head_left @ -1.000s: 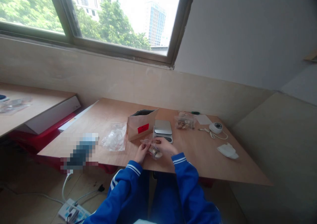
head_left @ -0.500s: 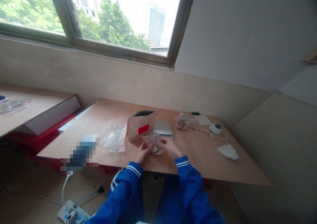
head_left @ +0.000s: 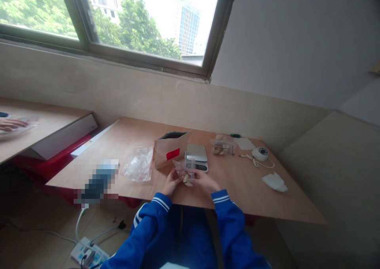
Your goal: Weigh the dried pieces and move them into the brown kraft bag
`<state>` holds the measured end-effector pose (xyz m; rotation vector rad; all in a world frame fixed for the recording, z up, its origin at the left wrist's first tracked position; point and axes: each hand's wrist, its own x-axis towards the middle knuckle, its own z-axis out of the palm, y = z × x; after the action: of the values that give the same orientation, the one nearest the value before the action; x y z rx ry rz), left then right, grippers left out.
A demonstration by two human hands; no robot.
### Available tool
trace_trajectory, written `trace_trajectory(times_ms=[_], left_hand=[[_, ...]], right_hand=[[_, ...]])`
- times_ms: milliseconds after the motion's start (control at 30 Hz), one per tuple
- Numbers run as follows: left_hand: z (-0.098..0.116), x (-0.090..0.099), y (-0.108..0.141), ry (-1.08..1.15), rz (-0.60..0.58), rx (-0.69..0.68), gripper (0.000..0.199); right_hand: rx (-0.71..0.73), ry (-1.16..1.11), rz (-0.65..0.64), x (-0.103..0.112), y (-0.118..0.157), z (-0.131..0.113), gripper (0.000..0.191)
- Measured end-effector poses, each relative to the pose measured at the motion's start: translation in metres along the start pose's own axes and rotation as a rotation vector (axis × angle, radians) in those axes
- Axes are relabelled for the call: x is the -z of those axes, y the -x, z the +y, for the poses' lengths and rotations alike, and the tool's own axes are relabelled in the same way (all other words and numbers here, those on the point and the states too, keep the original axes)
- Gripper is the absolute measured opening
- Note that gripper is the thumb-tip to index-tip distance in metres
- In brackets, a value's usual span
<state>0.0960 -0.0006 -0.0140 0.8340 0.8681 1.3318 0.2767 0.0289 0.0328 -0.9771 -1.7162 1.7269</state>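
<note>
Low over the table's front part, a small clear plastic bag [head_left: 187,170] with pale, brownish dried pieces in its bottom is held between both hands. My left hand [head_left: 171,182] grips its left side, fingers closed. My right hand [head_left: 204,180] pinches its right side. Just behind the bag is a digital kitchen scale [head_left: 197,154] with a silver plate and a dark display strip. An upright kraft paper pouch [head_left: 166,146] with a red label stands open-topped beyond my left hand. What lies inside the pouch is hidden.
Clear plastic bags [head_left: 138,165] lie left of the pouch. Filled bags [head_left: 222,146], a green-handled tool [head_left: 235,136], a white dome camera [head_left: 259,154] with cable and a crumpled tissue [head_left: 274,182] are on the right. At far left, another person's hand [head_left: 13,123] rests over a neighbouring table.
My right hand has moved slightly down, uncovering the scale's display. The small bag sits a little more upright between my hands. Another person's hand has appeared at the far left.
</note>
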Motion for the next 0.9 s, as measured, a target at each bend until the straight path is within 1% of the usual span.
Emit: trace_trajectory(times_ms=[67, 167, 267, 367, 433, 467, 533, 567, 667, 733, 800, 900], left_hand=[[-0.001, 0.001, -0.001, 0.001, 0.006, -0.009, 0.047], [-0.001, 0.002, -0.001, -0.009, 0.015, -0.02, 0.045], [-0.001, 0.002, 0.0, -0.012, 0.013, -0.022, 0.044], [-0.003, 0.003, -0.001, -0.005, 0.031, -0.025, 0.046], [-0.005, 0.003, -0.003, 0.013, 0.064, -0.025, 0.046], [-0.007, 0.004, -0.003, 0.026, 0.08, -0.024, 0.046], [-0.008, 0.004, -0.004, 0.047, 0.101, -0.023, 0.045], [-0.009, 0.003, -0.005, 0.052, 0.107, -0.023, 0.044], [-0.007, 0.003, -0.003, 0.038, 0.111, -0.018, 0.042], [-0.004, 0.002, -0.002, 0.027, 0.109, -0.006, 0.042], [-0.001, 0.001, 0.0, 0.022, 0.105, 0.008, 0.041], [0.001, 0.0, 0.001, 0.018, 0.111, 0.009, 0.04]], right_hand=[[-0.007, 0.002, 0.033, -0.002, -0.001, 0.005, 0.065], [-0.001, 0.009, 0.12, -0.008, -0.003, 0.012, 0.063], [0.055, 0.031, 0.203, -0.012, -0.001, 0.014, 0.053], [0.088, 0.045, 0.303, -0.011, 0.003, 0.005, 0.043], [0.111, 0.045, 0.377, -0.005, 0.007, -0.011, 0.038], [0.136, 0.04, 0.408, -0.002, 0.008, -0.024, 0.036], [0.219, 0.02, 0.454, 0.003, 0.006, -0.056, 0.033], [0.279, 0.01, 0.458, 0.005, 0.003, -0.075, 0.033], [0.499, 0.01, 0.492, 0.001, -0.019, -0.132, 0.033], [0.609, 0.045, 0.498, -0.007, -0.039, -0.158, 0.029], [0.669, 0.103, 0.493, -0.016, -0.06, -0.17, 0.025], [0.719, 0.199, 0.45, -0.027, -0.081, -0.168, 0.019]])
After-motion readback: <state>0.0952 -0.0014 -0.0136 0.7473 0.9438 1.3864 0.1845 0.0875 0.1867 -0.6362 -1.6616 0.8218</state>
